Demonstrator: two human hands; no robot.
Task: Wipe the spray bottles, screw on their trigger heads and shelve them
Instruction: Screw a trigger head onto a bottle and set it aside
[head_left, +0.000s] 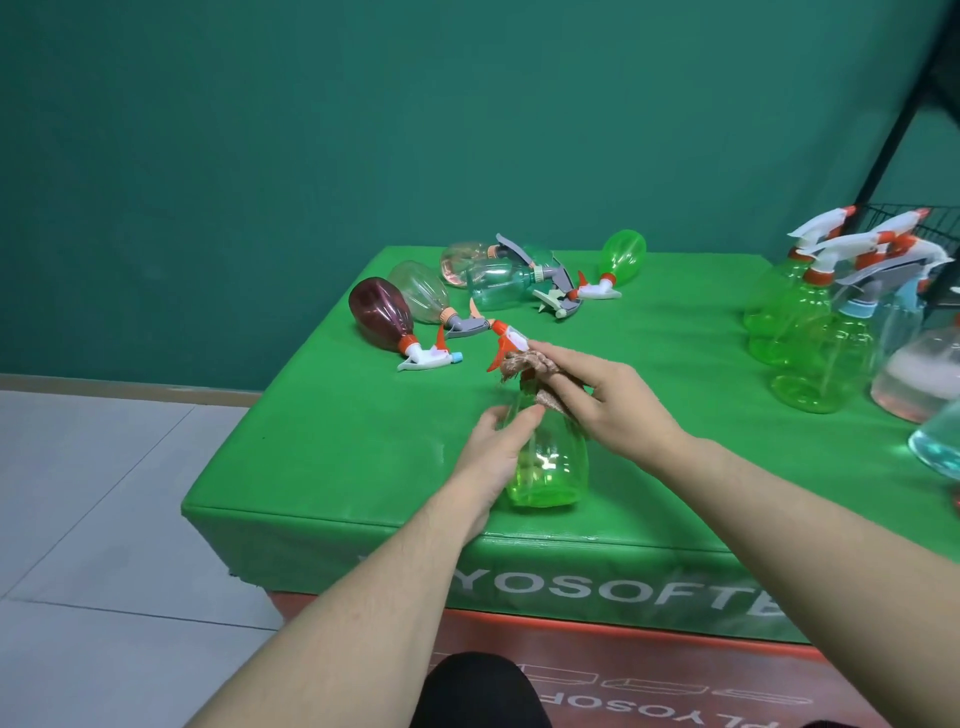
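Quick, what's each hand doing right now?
Left hand: grips the green bottle.
Right hand: holds a brown cloth at the bottle's neck.

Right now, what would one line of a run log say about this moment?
step: wiping | left hand: holds green bottle on green mat | right hand: presses brown cloth at neck | waiting: bottles lying behind

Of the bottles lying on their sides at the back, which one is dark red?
The dark red bottle, leftmost of the lying group, nearest the table's left edge. Its neighbours are clear, pinkish or green; it has a white and orange trigger head with a blue nozzle.
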